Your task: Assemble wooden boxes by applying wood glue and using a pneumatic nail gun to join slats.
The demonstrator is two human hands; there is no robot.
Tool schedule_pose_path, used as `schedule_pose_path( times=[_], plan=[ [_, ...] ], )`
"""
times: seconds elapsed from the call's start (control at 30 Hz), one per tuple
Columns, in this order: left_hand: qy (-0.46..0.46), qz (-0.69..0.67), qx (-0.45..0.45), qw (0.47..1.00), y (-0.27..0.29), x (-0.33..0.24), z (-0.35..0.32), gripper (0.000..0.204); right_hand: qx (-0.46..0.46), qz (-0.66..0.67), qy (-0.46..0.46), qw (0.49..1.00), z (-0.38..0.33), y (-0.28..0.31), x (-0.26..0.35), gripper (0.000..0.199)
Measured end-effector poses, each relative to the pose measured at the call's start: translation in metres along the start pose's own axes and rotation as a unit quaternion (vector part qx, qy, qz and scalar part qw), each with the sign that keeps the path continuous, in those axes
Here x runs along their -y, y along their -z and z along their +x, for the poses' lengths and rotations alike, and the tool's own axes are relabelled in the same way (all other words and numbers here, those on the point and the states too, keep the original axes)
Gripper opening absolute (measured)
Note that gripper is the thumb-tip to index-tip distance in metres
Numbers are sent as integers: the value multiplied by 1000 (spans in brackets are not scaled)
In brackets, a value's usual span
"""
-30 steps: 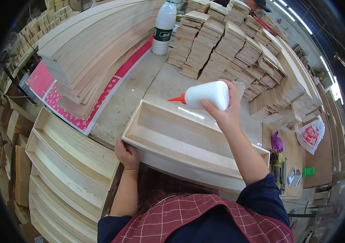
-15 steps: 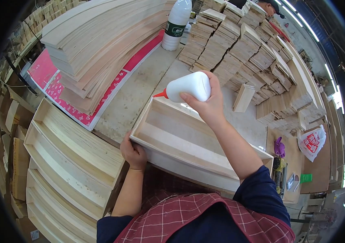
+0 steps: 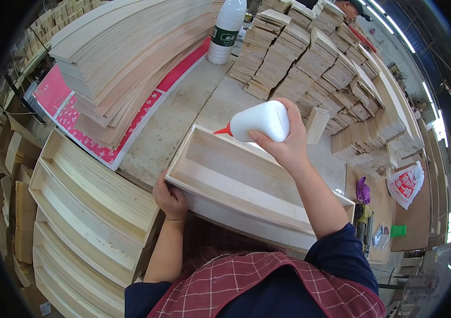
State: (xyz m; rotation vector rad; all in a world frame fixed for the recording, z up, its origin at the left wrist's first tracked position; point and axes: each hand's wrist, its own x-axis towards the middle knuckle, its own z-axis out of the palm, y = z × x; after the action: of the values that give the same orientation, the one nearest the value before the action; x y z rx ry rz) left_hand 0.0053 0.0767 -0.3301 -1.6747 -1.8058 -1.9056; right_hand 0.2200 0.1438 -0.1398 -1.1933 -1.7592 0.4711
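Observation:
My right hand (image 3: 289, 132) is wrapped round a white squeeze glue bottle (image 3: 257, 121), tipped nearly on its side. Its red nozzle (image 3: 223, 130) points left, at the far rim of a long, shallow wooden box (image 3: 236, 164). Whether the tip touches the rim is hard to tell. At the box's near left corner my left hand (image 3: 170, 197) grips the outside of the frame, fingers partly hidden behind it. The box lies open side up in front of me, its inside pale and bare.
Several similar wooden boxes (image 3: 85, 212) are stacked at my left. Thin boards (image 3: 130, 58) lie piled on a pink sheet, beside a large plastic bottle (image 3: 227, 32). Stacked wood pieces (image 3: 294, 58) fill the back right. A drill (image 3: 362, 213) and a plastic bag (image 3: 407, 184) are at right.
My right hand has moved the glue bottle to the right along the far rim and slightly toward me. My left hand still holds the corner.

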Motion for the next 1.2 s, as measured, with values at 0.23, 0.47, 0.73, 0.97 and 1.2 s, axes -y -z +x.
schedule_pose_path(
  times=[0.23,0.47,0.73,0.97,1.2],
  plan=[
    [-1,9,5,1000,0,3,-3,37,-6,-19,-13,1000,-19,29,3,66],
    [24,19,7,1000,-1,3,-4,33,-26,-69,-8,997,-44,65,0,67],
    [65,18,23,997,-3,17,-11,35,-63,-78,-35,994,-79,109,-13,66],
    [89,-17,33,995,-3,21,-11,37,-103,-85,-72,988,-110,147,-12,65],
    [76,-24,42,996,-2,16,-9,34,-144,-142,-100,974,-142,186,-14,66]
  ],
)
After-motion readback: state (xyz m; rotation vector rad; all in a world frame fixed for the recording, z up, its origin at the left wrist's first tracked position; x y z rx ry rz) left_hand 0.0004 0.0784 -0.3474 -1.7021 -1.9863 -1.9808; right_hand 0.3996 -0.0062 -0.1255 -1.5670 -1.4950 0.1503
